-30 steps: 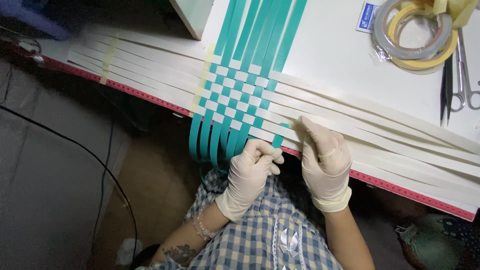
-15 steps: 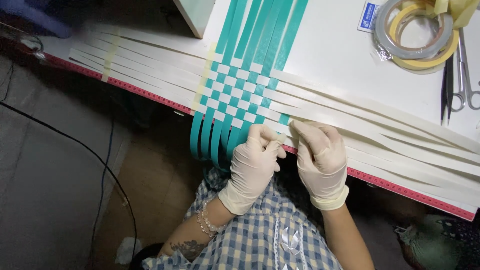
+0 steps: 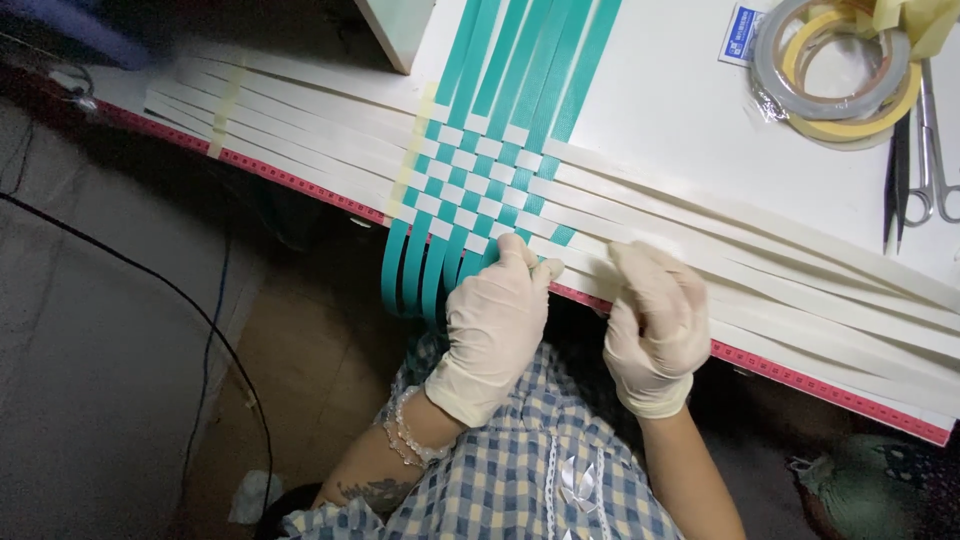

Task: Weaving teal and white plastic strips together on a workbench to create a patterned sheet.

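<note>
At the near edge of the white tabletop, a checkered woven patch lies flat, made of teal strips crossing cream strips. The teal strips run from the far edge toward the viewer, and their loose ends hang down over the near edge. The cream strips fan out sideways, long ones toward the right corner and shorter ones toward the left.

The left hand, in a pale glove, has its grip curled around the teal ends at the near right corner of the weave, fingertips pressed to the last woven row. The right hand, also gloved, sits just beside it, its grip closed in a loose fist over the cream strips at the tabletop's edge; whether it pinches one strip or only presses on them cannot be told.

A red measuring tape runs along the near edge of the tabletop. A band of pale tape crosses the cream strips near the left end. Toward the far right corner lie rolls of tape, grey and yellow, stacked loosely, with scissors just to their right. A small blue and white packet lies left of the rolls. Below the tabletop, the person's checked blue garment and a beaded bracelet on the left wrist are visible.
</note>
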